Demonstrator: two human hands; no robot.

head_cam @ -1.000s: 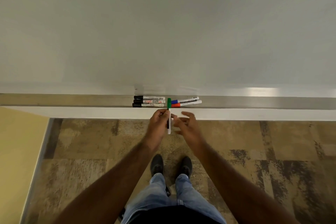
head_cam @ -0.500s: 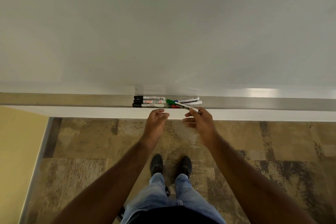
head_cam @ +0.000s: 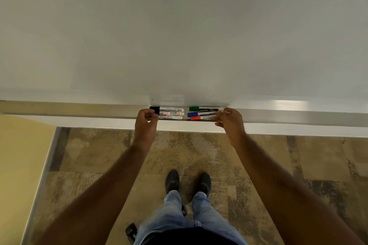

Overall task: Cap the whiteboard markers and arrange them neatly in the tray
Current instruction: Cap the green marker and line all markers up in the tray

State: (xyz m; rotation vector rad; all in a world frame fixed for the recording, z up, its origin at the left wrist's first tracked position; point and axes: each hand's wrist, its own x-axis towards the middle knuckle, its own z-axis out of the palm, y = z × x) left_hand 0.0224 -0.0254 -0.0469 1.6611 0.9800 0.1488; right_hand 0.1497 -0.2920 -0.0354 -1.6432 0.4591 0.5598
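Six capped markers lie in the metal tray point(head_cam: 298, 116) under the whiteboard. Three black-capped markers point(head_cam: 171, 113) are stacked side by side on the left. To their right lie a green marker point(head_cam: 203, 109) at the back, a blue marker point(head_cam: 200, 113) in the middle and a red marker point(head_cam: 201, 117) in front. My left hand point(head_cam: 146, 122) has its fingers curled against the cap ends of the black markers and hides part of them. My right hand point(head_cam: 230, 122) has its fingers spread, with the fingertips touching the right ends of the coloured markers.
The whiteboard point(head_cam: 179, 36) fills the upper half of the view. Below the tray is patterned carpet point(head_cam: 278, 165) with my shoes point(head_cam: 188, 182) on it. A yellow wall panel point(head_cam: 22, 155) stands at the left. A small dark object point(head_cam: 131, 231) lies by my left leg.
The green marker went from my hands into the tray, behind the blue one. My left hand moved left to the black markers' ends and my right hand moved right to the coloured markers' ends.
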